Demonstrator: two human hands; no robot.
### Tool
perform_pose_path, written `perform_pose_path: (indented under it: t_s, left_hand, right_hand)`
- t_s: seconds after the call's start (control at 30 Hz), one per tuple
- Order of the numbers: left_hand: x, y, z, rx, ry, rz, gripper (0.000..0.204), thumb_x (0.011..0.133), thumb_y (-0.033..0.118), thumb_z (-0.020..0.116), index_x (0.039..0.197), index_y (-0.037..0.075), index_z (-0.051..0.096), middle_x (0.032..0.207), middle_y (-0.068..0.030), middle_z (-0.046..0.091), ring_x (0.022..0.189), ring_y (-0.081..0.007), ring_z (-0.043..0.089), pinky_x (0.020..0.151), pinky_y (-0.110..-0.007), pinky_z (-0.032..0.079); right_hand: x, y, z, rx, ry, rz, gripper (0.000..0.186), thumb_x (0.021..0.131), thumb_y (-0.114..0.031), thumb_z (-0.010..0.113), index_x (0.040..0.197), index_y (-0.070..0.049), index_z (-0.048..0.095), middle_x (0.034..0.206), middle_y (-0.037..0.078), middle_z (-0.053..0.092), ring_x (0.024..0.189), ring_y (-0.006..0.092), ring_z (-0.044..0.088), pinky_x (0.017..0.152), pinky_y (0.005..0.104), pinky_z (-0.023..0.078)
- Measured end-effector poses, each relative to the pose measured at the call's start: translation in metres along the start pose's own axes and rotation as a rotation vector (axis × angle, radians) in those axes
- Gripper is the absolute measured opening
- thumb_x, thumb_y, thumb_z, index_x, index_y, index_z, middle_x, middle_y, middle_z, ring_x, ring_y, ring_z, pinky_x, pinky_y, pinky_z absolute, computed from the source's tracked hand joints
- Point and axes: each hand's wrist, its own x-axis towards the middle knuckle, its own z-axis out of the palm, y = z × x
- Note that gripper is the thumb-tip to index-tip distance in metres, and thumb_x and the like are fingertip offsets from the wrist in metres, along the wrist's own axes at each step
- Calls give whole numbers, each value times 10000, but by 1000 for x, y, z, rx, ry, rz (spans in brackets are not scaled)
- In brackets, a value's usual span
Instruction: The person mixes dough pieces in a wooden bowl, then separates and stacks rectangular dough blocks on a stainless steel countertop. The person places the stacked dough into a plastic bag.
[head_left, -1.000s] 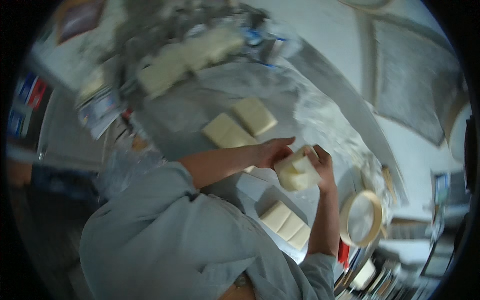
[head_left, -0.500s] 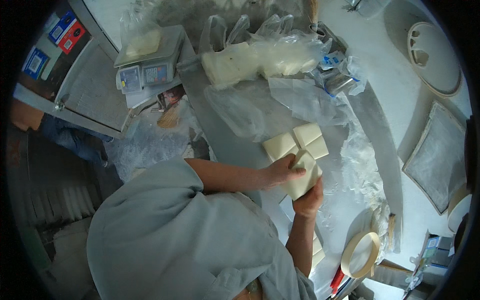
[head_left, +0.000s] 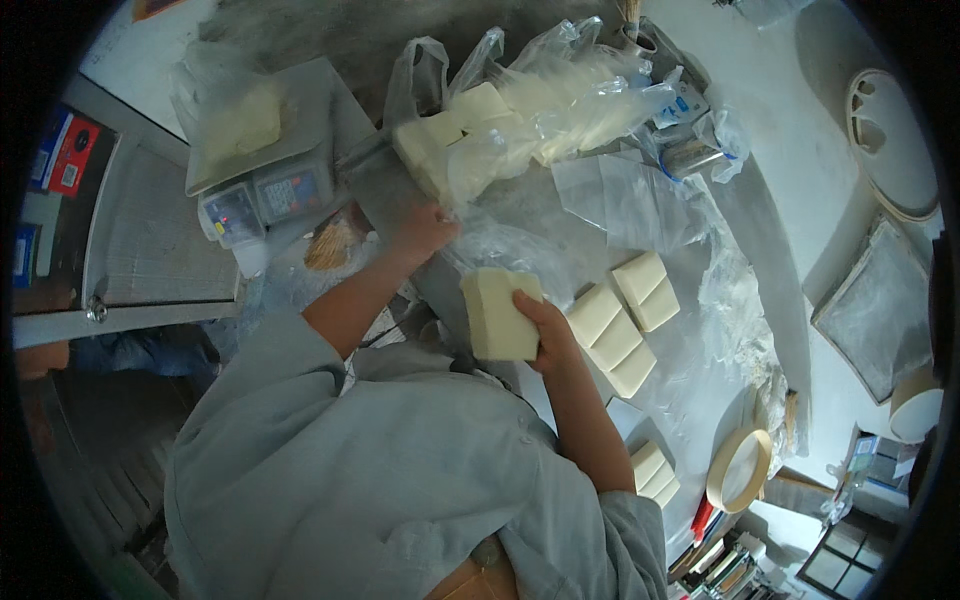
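Observation:
My right hand [head_left: 548, 330] grips a thick, pale cream block [head_left: 500, 315] in front of my chest, its thumb on the upper face. To the left, my left hand [head_left: 428, 230] is closed at the edge of a crumpled clear plastic bag [head_left: 515, 245] on the table; motion blurs its fingers somewhat. Right of the held block lie a grooved cream slab [head_left: 611, 340] and a smaller grooved piece [head_left: 646, 291]. Another grooved piece [head_left: 654, 474] sits nearer my right sleeve. Beyond my left hand, several cream blocks [head_left: 430, 150] rest in and beside clear bags [head_left: 570, 90].
A scale [head_left: 310, 125] with a bagged cream block stands at left, near an open metal door [head_left: 160, 210]. White powder [head_left: 740, 300] lines the table's right side. A pale ring [head_left: 740, 470] and a red-handled tool [head_left: 702, 518] lie near right. A brush stands in a cup [head_left: 638, 40].
My left hand has left the cream piece and moved left to the plastic bag. My right hand has also moved left and now holds a thick block alone. The view has shifted.

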Motion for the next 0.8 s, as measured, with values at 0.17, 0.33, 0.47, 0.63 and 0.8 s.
perform_pose_path:
  t_s: [0.17,0.33,0.47,0.63,0.8]
  left_hand:
    - [-18,28,4,-81,291,646,203,819,156,558,990,51,529,788,-73,534,694,-203,539,634,-355,439]
    - [-66,64,-11,-569,-323,401,132,894,182,505,920,64,557,659,5,459,608,-72,429,560,-238,378]
    - [-85,91,-65,-685,-593,5,177,927,218,466,942,75,569,674,31,440,613,-64,403,568,-225,359]
    - [-61,116,-116,-648,328,320,143,888,118,447,931,49,565,746,-17,476,714,-106,451,651,-268,392]
    - [-103,138,-53,-329,-333,787,183,751,36,436,888,31,557,904,-144,561,861,-270,548,765,-369,424]
  right_hand:
    - [54,1,-16,204,1,74,397,877,-265,524,1174,-7,469,1087,139,569,968,283,580,822,431,482]
    - [78,-15,-20,273,171,-229,385,855,-260,559,1169,-53,472,1074,120,567,967,276,569,821,444,474]
    - [103,-31,-48,-711,671,-461,505,780,-305,616,1184,-52,448,1074,151,564,991,319,556,847,442,454]
    - [87,-34,-27,-1339,749,-345,612,674,-349,677,1152,-36,456,1116,171,550,1034,332,537,865,388,427]
    - [96,-16,-38,-1302,583,-454,546,702,-376,645,1101,-30,506,1112,175,554,1026,331,541,860,387,427]
